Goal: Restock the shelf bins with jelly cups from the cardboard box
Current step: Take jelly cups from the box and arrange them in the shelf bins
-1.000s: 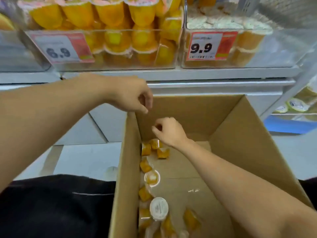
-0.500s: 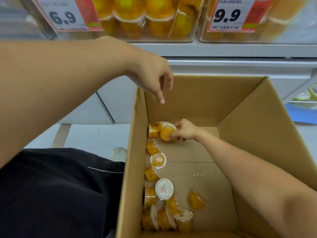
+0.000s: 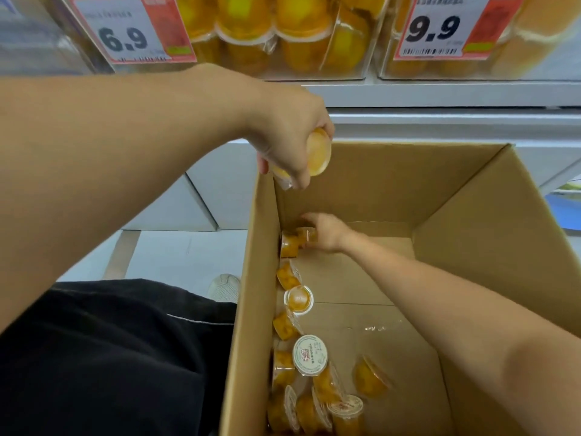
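Gathering stage: my left hand (image 3: 290, 146) gripped a jelly cup (image 3: 318, 152) above the cardboard box (image 3: 490, 215); my right hand (image 3: 325, 232) closed around another cup (image 3: 306, 236) inside. Next, I judged: lift to the shelf bins (image 3: 352, 72).

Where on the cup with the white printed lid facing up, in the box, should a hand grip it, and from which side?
Grip the white-lidded cup by its lid rim, coming straight down from above. The round lid faces up and is fully exposed, while other cups crowd its left and near sides and the box wall stands close on the left, so a sideways approach looks blocked.
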